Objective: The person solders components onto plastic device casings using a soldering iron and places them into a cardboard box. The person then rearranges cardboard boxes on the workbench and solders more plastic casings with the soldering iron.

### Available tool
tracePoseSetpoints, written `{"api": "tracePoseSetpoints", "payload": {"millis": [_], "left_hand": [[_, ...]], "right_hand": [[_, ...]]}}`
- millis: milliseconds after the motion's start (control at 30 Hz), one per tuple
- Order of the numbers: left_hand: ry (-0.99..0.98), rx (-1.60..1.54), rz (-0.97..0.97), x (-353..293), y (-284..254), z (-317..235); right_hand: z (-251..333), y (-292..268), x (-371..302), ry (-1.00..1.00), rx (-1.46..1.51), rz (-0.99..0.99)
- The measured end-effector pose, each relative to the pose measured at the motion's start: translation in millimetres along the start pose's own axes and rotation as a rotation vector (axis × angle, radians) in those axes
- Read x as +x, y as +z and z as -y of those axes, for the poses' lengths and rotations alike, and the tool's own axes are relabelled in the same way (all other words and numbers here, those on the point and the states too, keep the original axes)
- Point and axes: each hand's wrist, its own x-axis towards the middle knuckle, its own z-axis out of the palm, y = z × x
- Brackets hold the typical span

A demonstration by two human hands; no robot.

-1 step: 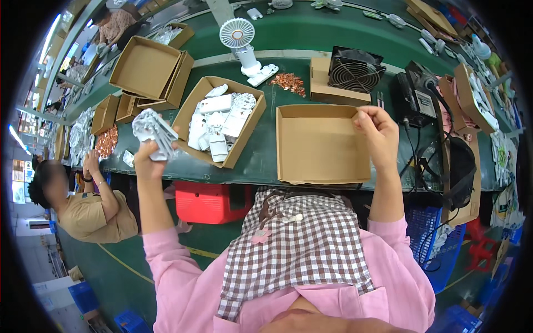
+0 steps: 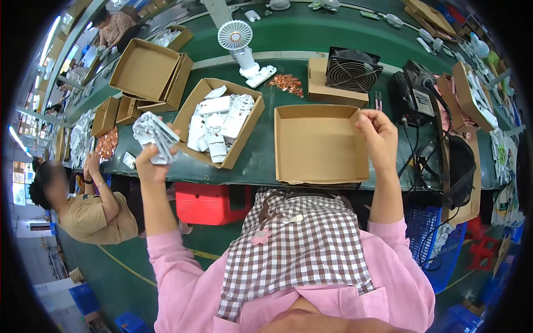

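My left hand [image 2: 152, 162] is closed round a bunch of white plastic parts [image 2: 151, 133], lifted at the bench's near edge. To its right sits a cardboard box [image 2: 244, 145] filled with white plastic housings [image 2: 215, 123]. My right hand [image 2: 378, 136] pinches the top right edge of a shallow cardboard tray [image 2: 321, 176], whose bare brown bottom shows. Beyond the filled box, a small white fan [image 2: 236, 38] stands upright, with a white piece [image 2: 261, 76] at its foot.
Small copper-coloured parts [image 2: 287, 84] lie behind the tray. A black fan in a square frame [image 2: 353, 69] and a black powered unit [image 2: 413, 100] with cables stand right. Stacked boxes [image 2: 145, 69] are at left. A co-worker [image 2: 100, 213] sits left, near a red stool [image 2: 202, 203].
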Motion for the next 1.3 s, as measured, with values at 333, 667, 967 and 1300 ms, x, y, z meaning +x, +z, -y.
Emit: {"api": "tracePoseSetpoints", "payload": {"millis": [333,667,967,1300], "left_hand": [[-0.109,-0.412,0.248,-11,91,81],[-0.266,-0.226,0.142,11,140,126],[-0.153,0.014,0.058,35,175,153],[-0.101,0.148,0.013,37,175,167]], "right_hand": [[-42,-39,-23,0.006,-0.305,0.069],[-58,-41,-29,0.117,-0.119,0.055],[-52,-49,-34,0.113,-0.121,0.081],[-44,-58,-11,0.072,0.006,-0.166]]}}
